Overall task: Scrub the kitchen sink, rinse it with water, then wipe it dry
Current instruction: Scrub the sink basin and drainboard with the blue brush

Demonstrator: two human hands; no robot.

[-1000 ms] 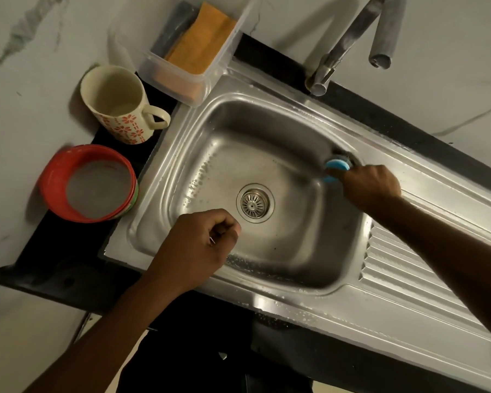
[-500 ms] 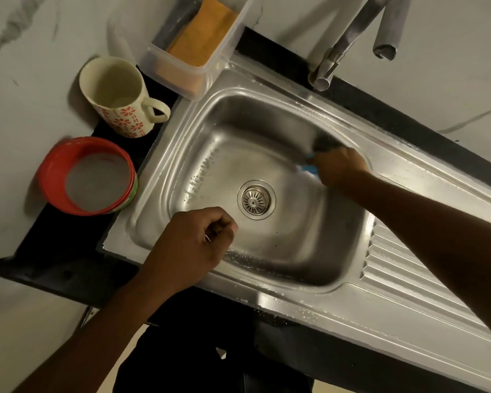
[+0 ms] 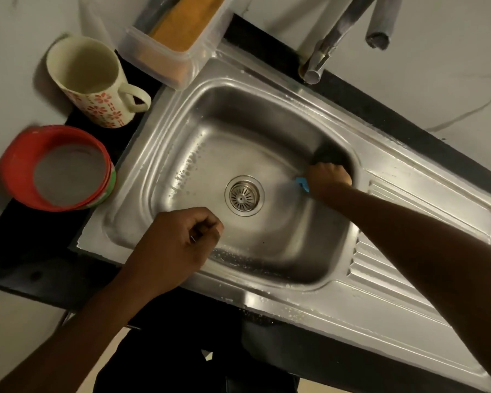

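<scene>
Several stacked bowls [image 3: 14, 165], mug [image 3: 97, 109], tub [image 3: 165, 66] beside sink [image 3: 295, 296]; right hand [image 3: 328, 177] round scrubber [image 3: 303, 185].

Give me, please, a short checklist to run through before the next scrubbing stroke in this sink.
1. Right hand grips the blue scrubber: ok.
2. Scrubber down in the sink basin, near its right wall: ok.
3. Drain strainer uncovered: ok.
4. Left hand, fingers curled, by the near rim, apart from the scrubber: ok.
5. Tap shows no stream: ok.
6. Soap on the scrubber: cannot tell.
</scene>
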